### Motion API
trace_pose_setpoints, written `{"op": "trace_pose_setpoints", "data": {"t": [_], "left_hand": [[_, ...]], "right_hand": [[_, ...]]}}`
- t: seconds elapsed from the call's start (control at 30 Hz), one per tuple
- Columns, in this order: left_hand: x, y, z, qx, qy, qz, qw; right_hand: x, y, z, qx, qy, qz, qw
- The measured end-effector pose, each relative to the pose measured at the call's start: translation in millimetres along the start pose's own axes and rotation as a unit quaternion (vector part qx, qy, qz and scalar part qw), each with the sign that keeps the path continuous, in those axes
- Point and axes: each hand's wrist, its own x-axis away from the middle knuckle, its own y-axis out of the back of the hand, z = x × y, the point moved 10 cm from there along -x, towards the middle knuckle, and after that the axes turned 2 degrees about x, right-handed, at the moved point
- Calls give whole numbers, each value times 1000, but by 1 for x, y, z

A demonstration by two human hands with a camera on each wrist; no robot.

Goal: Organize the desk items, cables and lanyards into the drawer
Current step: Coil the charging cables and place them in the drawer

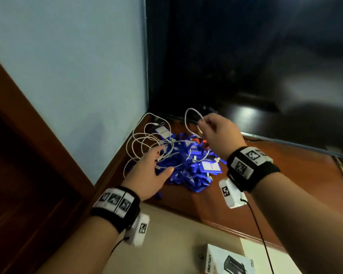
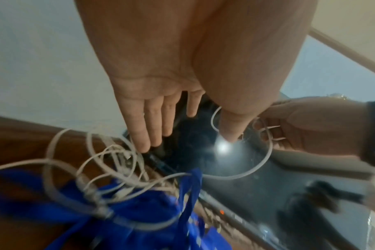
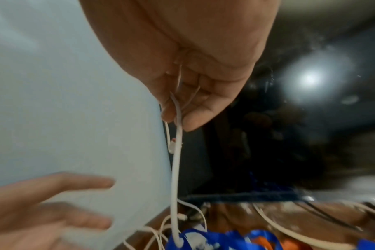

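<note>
A heap of blue lanyards with white badge cards lies in the corner of the wooden desk. Tangled white cables sit on and beside the heap. My right hand is raised above the heap and pinches a loop of white cable between thumb and fingers; the cable hangs down to the lanyards. My left hand hovers over the tangle with fingers straight and spread, holding nothing. The white cable tangle lies below those fingers.
A large dark screen stands behind the heap, close to my right hand. A pale blue wall bounds the desk on the left. A white product box lies below the desk's front edge. A brown wooden panel is at left.
</note>
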Motion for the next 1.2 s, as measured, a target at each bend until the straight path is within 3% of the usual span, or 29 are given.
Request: {"op": "trace_pose_setpoints", "data": {"t": [0.13,0.3,0.43,0.57,0.67,0.93,1.07,1.2], "left_hand": [[-59,34,-78,-11,-69,-51,996],[-95,40,-149,-73,-139,7,988],[-108,28,-167,-138,-168,36,975],[-115,10,-155,-224,-158,54,960],[-118,15,-140,-177,-133,25,975],[-110,84,-193,9,-164,-35,986],[-89,132,-263,11,-222,-55,973],[-68,168,-327,3,-275,-76,959]], "right_hand": [[-12,52,52,-20,32,-31,999],[-18,126,96,-74,63,-73,993],[-16,175,116,-93,68,-97,989],[-12,229,134,-121,74,-141,980],[-8,264,141,-127,72,-169,975],[13,332,101,-83,6,-240,967],[27,351,61,-92,-57,-277,955],[35,345,39,-49,-85,-230,968]]}}
